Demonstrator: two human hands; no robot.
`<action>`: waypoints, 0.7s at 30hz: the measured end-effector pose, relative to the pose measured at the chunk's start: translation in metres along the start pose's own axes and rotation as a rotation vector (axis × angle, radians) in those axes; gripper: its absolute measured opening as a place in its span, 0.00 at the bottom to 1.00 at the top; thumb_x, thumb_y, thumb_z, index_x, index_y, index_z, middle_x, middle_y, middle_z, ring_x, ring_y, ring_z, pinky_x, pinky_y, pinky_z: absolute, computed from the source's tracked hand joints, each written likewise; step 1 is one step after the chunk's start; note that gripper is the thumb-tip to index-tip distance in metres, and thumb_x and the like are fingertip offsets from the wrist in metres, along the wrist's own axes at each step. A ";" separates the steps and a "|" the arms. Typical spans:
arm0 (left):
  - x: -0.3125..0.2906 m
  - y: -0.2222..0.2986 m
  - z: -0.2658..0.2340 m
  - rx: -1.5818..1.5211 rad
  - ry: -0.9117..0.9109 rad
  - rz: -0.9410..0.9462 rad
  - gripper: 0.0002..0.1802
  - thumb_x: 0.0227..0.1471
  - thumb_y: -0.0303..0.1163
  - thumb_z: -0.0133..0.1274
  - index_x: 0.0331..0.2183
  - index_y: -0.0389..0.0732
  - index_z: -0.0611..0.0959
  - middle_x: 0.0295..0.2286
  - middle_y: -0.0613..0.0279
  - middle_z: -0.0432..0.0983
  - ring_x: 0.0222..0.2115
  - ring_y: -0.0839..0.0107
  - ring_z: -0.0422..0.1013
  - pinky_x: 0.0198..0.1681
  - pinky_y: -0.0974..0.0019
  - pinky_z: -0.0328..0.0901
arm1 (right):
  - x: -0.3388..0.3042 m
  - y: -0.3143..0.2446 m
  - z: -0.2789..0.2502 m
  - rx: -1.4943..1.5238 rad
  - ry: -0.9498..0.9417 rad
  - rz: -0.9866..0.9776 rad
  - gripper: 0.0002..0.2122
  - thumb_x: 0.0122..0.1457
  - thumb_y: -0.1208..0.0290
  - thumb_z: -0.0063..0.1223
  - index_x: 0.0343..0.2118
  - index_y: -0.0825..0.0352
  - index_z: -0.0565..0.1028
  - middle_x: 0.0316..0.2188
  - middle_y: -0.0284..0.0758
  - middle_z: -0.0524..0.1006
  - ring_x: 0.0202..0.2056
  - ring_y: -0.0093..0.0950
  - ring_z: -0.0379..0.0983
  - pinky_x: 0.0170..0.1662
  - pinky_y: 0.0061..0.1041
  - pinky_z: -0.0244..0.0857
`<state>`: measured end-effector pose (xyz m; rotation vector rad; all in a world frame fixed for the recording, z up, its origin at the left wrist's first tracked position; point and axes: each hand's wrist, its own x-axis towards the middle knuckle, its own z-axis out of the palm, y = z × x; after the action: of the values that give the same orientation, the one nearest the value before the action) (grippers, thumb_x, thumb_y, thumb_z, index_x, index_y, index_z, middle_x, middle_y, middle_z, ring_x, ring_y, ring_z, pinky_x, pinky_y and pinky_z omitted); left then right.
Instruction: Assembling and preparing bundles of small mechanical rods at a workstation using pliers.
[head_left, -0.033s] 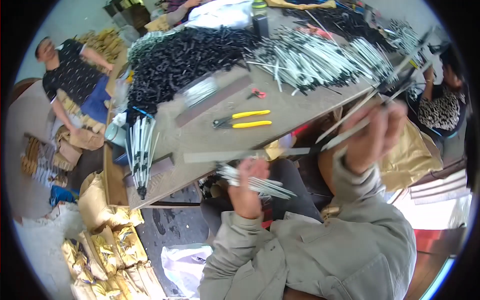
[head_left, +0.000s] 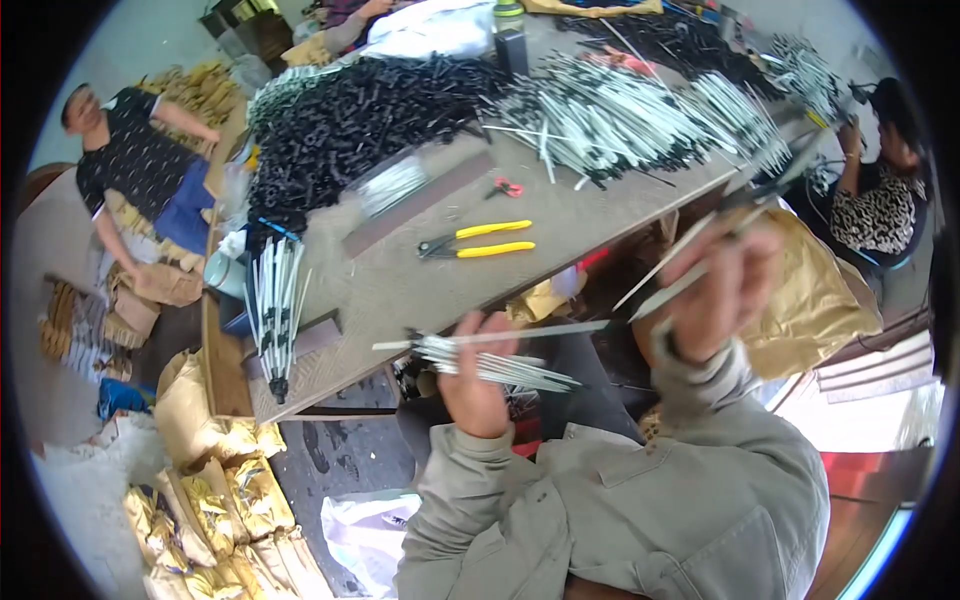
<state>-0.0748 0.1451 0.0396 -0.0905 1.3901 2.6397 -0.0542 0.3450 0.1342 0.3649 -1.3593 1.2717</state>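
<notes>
My left hand (head_left: pixel 475 385) is closed round a bundle of thin white rods (head_left: pixel 535 374), held over my lap at the table's near edge. A longer pale strip (head_left: pixel 560 329) runs across the fingers of that hand toward the right. Raised further right, my right hand (head_left: pixel 725 285) is blurred, its fingers closed on long white rods with black joints (head_left: pixel 675 250). Whether the pale strip joins these rods is hard to make out. On the table lie pliers with yellow handles (head_left: pixel 485 241) and a small red-handled tool (head_left: pixel 507 187).
A heap of black plastic parts (head_left: pixel 350 135) and a pile of white rods (head_left: pixel 610 120) cover the table's far side. A bundled set of rods (head_left: pixel 275 315) stands at the left corner. One person (head_left: pixel 140 155) sits left, another (head_left: pixel 880 205) right. Brown paper packets (head_left: pixel 215 500) lie on the floor.
My right hand and its rods have shifted slightly left and down. The pale strip's left end has dropped toward my left hand. The whole view has shifted a little.
</notes>
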 end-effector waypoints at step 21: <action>-0.010 0.022 -0.011 -0.139 0.005 0.173 0.15 0.57 0.38 0.43 0.44 0.43 0.69 0.17 0.70 0.62 0.14 0.84 0.55 0.18 0.80 0.53 | -0.028 0.138 -0.121 -0.881 0.058 0.412 0.09 0.53 0.68 0.52 0.31 0.70 0.72 0.15 0.32 0.70 0.16 0.18 0.65 0.20 0.21 0.60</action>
<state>-0.0690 0.1227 0.0528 0.0071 1.2667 2.8778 -0.0981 0.4807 0.0152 -0.5806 -1.8462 0.8609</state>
